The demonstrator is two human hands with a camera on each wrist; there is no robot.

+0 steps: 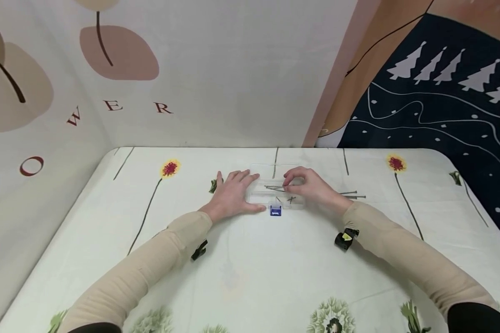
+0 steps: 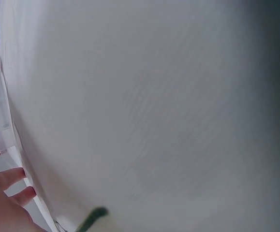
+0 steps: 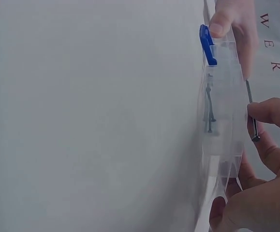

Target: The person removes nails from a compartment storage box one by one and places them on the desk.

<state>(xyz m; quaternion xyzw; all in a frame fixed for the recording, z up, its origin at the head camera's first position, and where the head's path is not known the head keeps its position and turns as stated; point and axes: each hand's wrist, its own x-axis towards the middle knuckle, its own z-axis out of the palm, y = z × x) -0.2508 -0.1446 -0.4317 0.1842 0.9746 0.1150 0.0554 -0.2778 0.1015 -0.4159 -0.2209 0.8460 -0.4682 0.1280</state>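
A clear plastic compartment box (image 1: 256, 198) lies on the table, with a blue latch (image 1: 276, 211) at its near side. My left hand (image 1: 232, 193) rests at the box's left end with fingers spread; its thumb is close to the latch. My right hand (image 1: 310, 187) pinches nails (image 1: 271, 187) between thumb and fingertips, over the box. In the right wrist view a dark nail (image 3: 254, 126) runs past the thumb, its head down. A few small nails (image 1: 291, 200) lie in a near compartment.
More long nails (image 1: 354, 197) lie on the table to the right of the box, partly behind my right wrist. The tablecloth (image 1: 250, 273) is white with printed flowers. A pale printed curtain (image 1: 233, 92) stands behind the table's far edge.
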